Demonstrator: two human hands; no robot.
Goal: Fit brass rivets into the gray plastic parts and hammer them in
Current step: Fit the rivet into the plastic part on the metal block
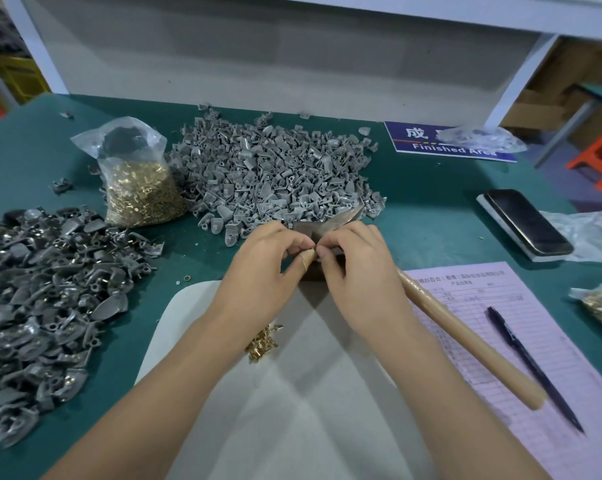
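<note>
My left hand (pixel 268 265) and my right hand (pixel 358 268) meet fingertip to fingertip over the table's middle. Together they pinch a small gray plastic part (pixel 314 244), mostly hidden by the fingers. Any rivet between them is hidden. My left thumb tip is wrapped in tan tape. The hammer's metal head (pixel 341 216) lies just behind my hands. Its wooden handle (pixel 465 337) runs under my right wrist toward the lower right. A dark block (pixel 313 273) sits under my hands. Loose brass rivets (pixel 263 341) lie on the white sheet (pixel 292 403).
A pile of light gray parts (pixel 275 174) lies behind my hands, a darker pile with rivets (pixel 50 289) at left. A plastic bag of brass rivets (pixel 140 192) stands between them. At right are a phone (pixel 524 223), a pink form (pixel 521 306), a pen (pixel 531 368) and a blue sign (pixel 431 143).
</note>
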